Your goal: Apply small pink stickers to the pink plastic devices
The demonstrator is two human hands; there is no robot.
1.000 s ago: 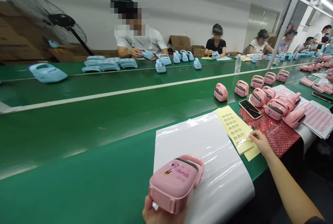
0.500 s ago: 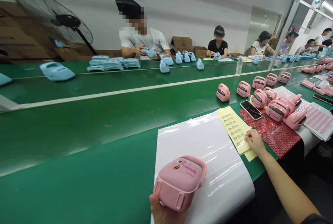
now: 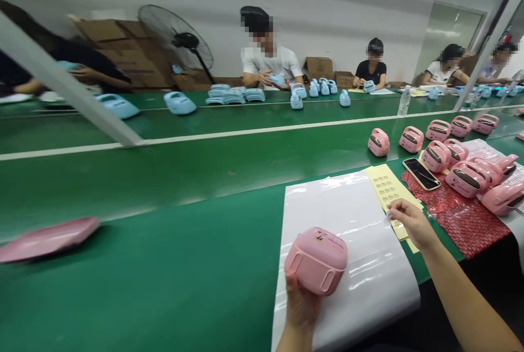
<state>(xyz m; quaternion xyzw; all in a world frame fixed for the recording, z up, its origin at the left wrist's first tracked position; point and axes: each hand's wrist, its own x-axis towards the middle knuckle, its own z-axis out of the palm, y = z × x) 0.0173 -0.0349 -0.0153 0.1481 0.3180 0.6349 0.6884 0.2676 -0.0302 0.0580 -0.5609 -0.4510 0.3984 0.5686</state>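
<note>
My left hand (image 3: 303,303) is closed round a pink plastic case with a carry handle (image 3: 317,262), held tilted above a glossy white sheet (image 3: 327,202). A cartoon print and lettering show on its top face. To the right, my right hand (image 3: 411,224) pinches a small pale sticker (image 3: 389,214) between thumb and forefinger, its details too small to make out. Under and behind that hand lies a yellow sticker sheet (image 3: 385,185) with rows of small grey prints.
Several pink cases (image 3: 436,155) stand at the right, some on a red patterned mat (image 3: 454,226) beside a phone (image 3: 421,173). A pink panel (image 3: 53,237) lies at left. Across the green bench, co-workers handle blue cases (image 3: 180,102); a bottle (image 3: 404,102) stands near the divider.
My right hand has lifted off the sticker sheet and moved left with a small sticker in its fingertips. My view has turned left, bringing in the pink panel. My left hand keeps the case.
</note>
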